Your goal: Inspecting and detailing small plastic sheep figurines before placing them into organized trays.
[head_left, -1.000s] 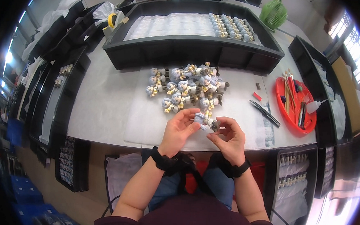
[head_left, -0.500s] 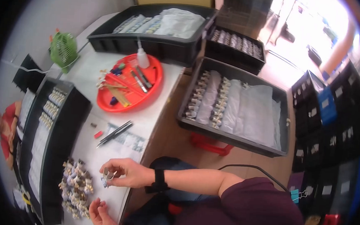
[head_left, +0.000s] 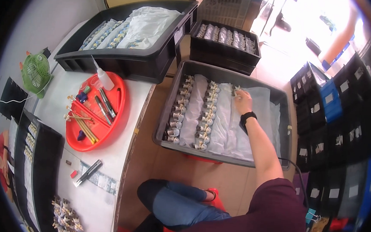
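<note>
My right hand [head_left: 243, 102] reaches into the grey tray [head_left: 217, 157] on the right. Its fingers are pinched on a small figurine [head_left: 234, 91] at the far end of a white wrapping sheet; the fingers partly hide it. Left of the hand, two rows of small painted figurines [head_left: 206, 117] lie between strips of white sheet [head_left: 222, 118]. A heap of similar figurines [head_left: 65, 217] stands on the white table [head_left: 99, 210] at the lower left. My left hand is out of view.
A red round tray [head_left: 118, 131] holds pens, brushes and a white squeeze bottle [head_left: 105, 80]. A utility knife [head_left: 87, 173] lies nearby. Black bins [head_left: 112, 64] stand behind and at left, beside a green fan [head_left: 37, 75]. Stacked boxes [head_left: 341, 142] line the right. Another person sits far left.
My right hand has swung from above the table, where it pinched a figurine, into the grey tray. My left hand has left the picture. The view has turned to the right.
</note>
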Available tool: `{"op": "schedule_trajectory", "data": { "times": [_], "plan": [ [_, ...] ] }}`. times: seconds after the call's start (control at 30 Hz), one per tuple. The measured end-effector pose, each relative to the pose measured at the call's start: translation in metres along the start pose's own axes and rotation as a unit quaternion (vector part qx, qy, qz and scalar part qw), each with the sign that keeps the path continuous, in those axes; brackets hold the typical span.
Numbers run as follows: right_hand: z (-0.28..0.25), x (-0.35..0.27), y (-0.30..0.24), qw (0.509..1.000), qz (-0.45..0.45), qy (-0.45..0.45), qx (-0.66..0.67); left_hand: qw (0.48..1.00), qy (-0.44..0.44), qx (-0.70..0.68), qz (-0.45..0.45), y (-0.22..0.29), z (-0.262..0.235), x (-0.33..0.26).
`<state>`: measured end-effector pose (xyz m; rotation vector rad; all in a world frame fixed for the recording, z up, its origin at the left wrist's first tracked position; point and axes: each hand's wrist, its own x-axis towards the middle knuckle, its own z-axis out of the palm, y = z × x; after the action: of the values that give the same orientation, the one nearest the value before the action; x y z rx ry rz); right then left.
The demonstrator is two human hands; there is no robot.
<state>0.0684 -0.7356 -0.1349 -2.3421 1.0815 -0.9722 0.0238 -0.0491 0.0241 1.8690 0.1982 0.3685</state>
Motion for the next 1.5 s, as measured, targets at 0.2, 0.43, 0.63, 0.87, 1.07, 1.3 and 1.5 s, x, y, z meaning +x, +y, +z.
{"op": "schedule_trajectory", "data": {
  "times": [0.2, 0.43, 0.63, 0.87, 1.07, 1.3, 1.5],
  "plan": [
    [0.025, 0.021, 0.06, 0.991, 0.1, -0.045, -0.074, 0.999, -0.013, -0.026, 0.017, -0.006, 0.002, 0.002],
    [0.043, 0.033, 0.062, 0.985, 0.095, -0.073, -0.122, 1.0, -0.01, -0.017, 0.024, -0.007, 0.002, 0.004],
    [0.057, 0.034, 0.069, 0.989, 0.099, -0.04, -0.104, 0.999, -0.023, -0.018, 0.038, -0.007, 0.003, 0.004],
    [0.051, 0.027, 0.073, 0.994, 0.064, -0.045, -0.08, 1.0, 0.004, -0.001, 0.021, -0.006, 0.006, 0.002],
    [0.057, 0.035, 0.077, 0.992, 0.09, -0.039, -0.076, 0.999, -0.011, -0.036, 0.021, -0.006, 0.005, 0.003],
    [0.057, 0.036, 0.078, 0.986, 0.058, -0.071, -0.141, 0.998, -0.026, -0.042, 0.034, -0.007, 0.003, 0.004],
    [0.054, 0.032, 0.073, 0.991, 0.04, -0.067, -0.112, 0.999, -0.019, -0.006, 0.047, -0.01, 0.0, 0.003]
  ]
}}
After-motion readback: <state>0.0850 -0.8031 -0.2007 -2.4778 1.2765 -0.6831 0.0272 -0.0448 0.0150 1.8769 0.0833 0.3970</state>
